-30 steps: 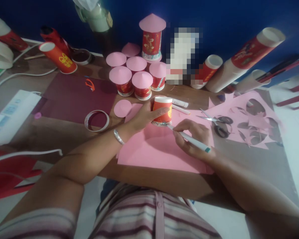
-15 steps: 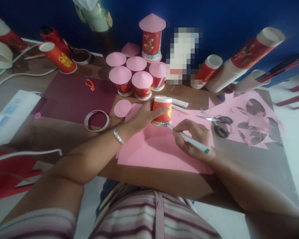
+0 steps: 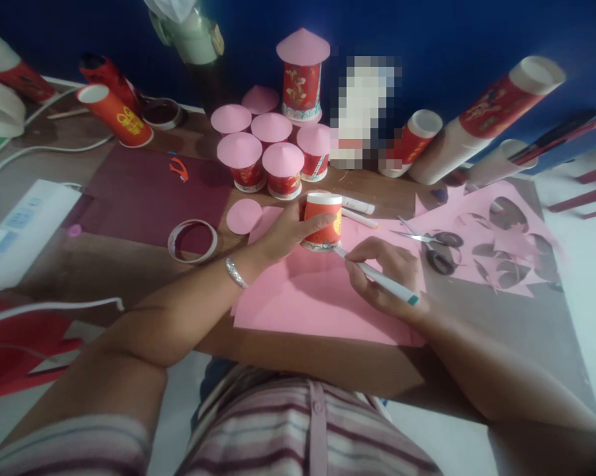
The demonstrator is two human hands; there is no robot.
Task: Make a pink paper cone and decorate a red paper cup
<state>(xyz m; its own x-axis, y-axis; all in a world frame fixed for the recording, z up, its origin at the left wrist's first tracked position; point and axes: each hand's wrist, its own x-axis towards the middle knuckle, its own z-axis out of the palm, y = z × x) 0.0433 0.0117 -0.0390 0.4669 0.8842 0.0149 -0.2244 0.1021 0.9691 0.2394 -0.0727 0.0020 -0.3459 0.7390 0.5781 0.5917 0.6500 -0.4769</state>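
My left hand [image 3: 291,231] is closed around a red paper cup [image 3: 320,225], its thumb across the front; the fingers behind are hidden. White shows along the cup's top, and a patterned band runs round its bottom edge. In my right hand [image 3: 384,271] is a white marker [image 3: 391,287] with a green end, its tip at the cup's lower edge. Both hands are over a pink paper sheet [image 3: 283,307]. A pink paper disc [image 3: 245,216] lies left of the cup. Behind it rest a white tube [image 3: 358,205] and another marker [image 3: 360,218].
Several red cups with pink cone tops [image 3: 283,162] stand at the back. Scissors [image 3: 434,248] lie on the right beside cut pink paper [image 3: 476,228]. To the left are a tape roll [image 3: 192,241] and orange snips [image 3: 179,169]. Tall cup stacks [image 3: 456,142] lean at the back right.
The marker tip shifts very slightly along the cup's lower edge. Otherwise the hands and the cup stay in nearly the same place.
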